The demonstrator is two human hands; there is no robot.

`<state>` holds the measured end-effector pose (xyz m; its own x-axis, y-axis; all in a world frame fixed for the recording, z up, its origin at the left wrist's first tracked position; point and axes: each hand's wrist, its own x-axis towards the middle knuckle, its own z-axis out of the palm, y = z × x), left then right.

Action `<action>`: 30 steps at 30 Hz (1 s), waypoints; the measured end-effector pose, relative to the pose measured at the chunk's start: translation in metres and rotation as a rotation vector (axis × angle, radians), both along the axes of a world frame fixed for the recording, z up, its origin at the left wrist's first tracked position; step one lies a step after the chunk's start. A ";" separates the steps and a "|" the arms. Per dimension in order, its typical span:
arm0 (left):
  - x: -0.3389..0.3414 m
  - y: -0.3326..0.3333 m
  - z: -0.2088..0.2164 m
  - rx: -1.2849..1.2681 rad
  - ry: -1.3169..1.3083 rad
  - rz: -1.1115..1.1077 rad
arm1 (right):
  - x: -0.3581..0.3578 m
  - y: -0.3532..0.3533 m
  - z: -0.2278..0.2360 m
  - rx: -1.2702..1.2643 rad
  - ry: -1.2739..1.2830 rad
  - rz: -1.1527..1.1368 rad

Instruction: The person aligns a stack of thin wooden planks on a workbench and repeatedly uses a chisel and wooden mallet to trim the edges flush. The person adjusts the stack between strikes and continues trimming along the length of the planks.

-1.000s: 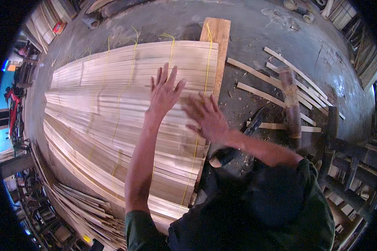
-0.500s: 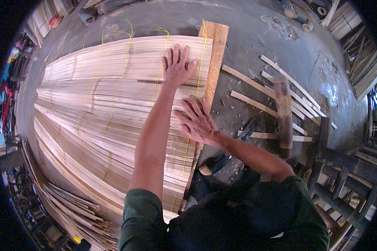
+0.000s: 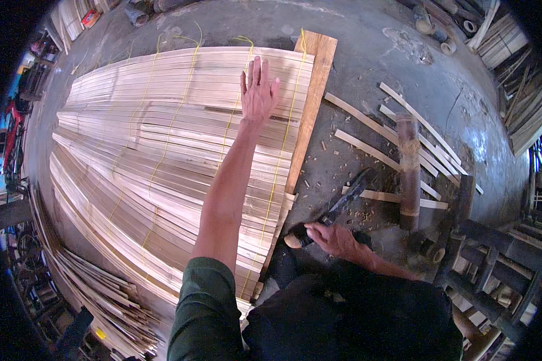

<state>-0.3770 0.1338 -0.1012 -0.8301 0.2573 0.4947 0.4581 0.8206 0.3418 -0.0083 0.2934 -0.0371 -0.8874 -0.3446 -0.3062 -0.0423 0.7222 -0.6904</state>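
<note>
A wide mat of pale wooden or bamboo slats, tied across with yellow cords, spreads over the floor. My left hand lies flat on its upper right part, fingers stretched out. Along the mat's right end runs a flat wooden board. Off the mat's lower right corner, my right hand has its fingers curled over the dark handle of a machete-like knife. The handle's pale round end shows beyond the fingertips, and the blade points up and right, low over the floor.
Loose pale strips and small shavings lie on the grey floor at right, with an upright bamboo post among them. A dark frame stands at lower right. A bundle of thin slats lies at lower left.
My right hand has left the mat and moved down and right to the knife handle. My left hand stays on the slats, its fingers now closer together.
</note>
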 end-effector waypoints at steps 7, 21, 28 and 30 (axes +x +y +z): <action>0.012 -0.005 0.027 0.041 0.099 -0.124 | 0.014 -0.006 -0.010 -0.171 -0.259 -0.191; 0.248 0.018 0.114 0.413 -1.180 -0.572 | -0.013 0.006 0.051 -0.274 0.302 -0.322; 0.261 -0.020 0.116 1.012 -1.397 -0.338 | -0.023 -0.011 0.042 -0.213 0.566 0.109; 0.261 -0.035 0.123 1.114 -1.442 -0.230 | -0.026 -0.008 0.048 -0.265 0.437 0.189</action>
<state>-0.1162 0.0989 0.0214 -0.7134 0.5041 -0.4868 -0.5936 -0.0655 0.8021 -0.0344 0.2851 0.0107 -0.8278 -0.5254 0.1967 -0.4785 0.4781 -0.7366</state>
